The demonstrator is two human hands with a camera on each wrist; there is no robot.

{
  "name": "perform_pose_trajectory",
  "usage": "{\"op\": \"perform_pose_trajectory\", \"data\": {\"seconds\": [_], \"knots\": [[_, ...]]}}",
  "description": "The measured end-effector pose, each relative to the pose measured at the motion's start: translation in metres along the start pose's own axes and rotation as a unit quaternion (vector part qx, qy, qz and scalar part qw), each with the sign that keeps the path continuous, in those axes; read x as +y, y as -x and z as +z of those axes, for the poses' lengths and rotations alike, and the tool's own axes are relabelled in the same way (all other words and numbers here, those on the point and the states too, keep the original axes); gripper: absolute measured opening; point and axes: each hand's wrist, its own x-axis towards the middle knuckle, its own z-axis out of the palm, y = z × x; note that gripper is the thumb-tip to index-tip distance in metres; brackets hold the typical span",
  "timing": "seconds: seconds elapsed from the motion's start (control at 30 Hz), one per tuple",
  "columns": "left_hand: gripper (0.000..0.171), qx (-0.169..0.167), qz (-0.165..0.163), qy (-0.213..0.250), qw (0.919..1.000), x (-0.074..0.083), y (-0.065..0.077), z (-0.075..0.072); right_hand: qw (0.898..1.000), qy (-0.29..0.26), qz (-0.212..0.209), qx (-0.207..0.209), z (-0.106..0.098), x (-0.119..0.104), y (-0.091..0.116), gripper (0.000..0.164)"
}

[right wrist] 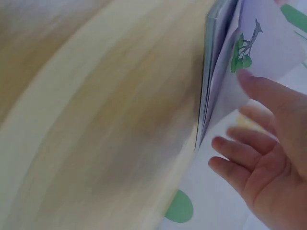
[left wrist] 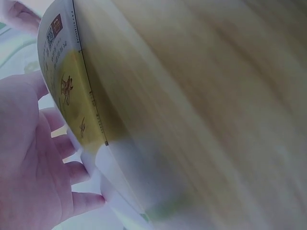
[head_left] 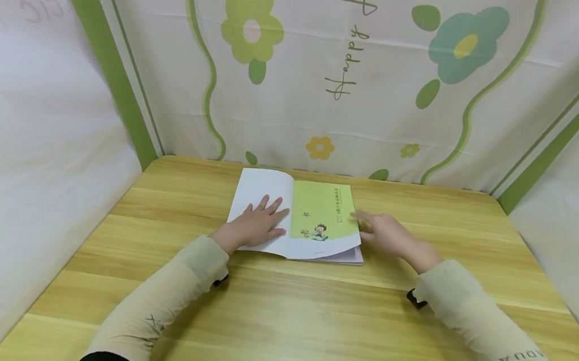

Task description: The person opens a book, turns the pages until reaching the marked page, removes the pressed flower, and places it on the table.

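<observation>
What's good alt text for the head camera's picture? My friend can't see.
A person's left hand rests spread on the white page of an open book on a wooden table; the right hand is at the outer edge of the green-and-white page. Behind hangs a white cloth printed with flowers.

Furniture: yellow-brown wood-grain desk (head_left: 304, 323), rounded at the far corners.
Background: flower-printed white fabric backdrop (head_left: 290, 110) lettered "Happy."
Sides: white fabric panels (head_left: 39, 178).
Light: pale sheen on the desk.
</observation>
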Motion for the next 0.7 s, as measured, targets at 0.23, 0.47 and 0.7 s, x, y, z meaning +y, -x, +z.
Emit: {"op": "perform_pose_trajectory", "data": {"seconds": [0.23,0.47,0.7], "knots": [[0.064,-0.003,-0.001,0.008,1.0000,0.000,-0.001,-0.001,0.976,-0.208,0.068,0.025,0.001,-0.004,-0.007,0.100],[0.064,0.002,0.001,0.040,0.9992,0.004,0.002,-0.007,0.915,-0.404,0.021,0.009,0.007,-0.020,-0.015,0.096],[0.066,0.017,0.006,0.070,0.9973,0.002,0.004,-0.005,0.903,-0.426,-0.053,-0.031,0.016,-0.039,-0.018,0.087]]}}
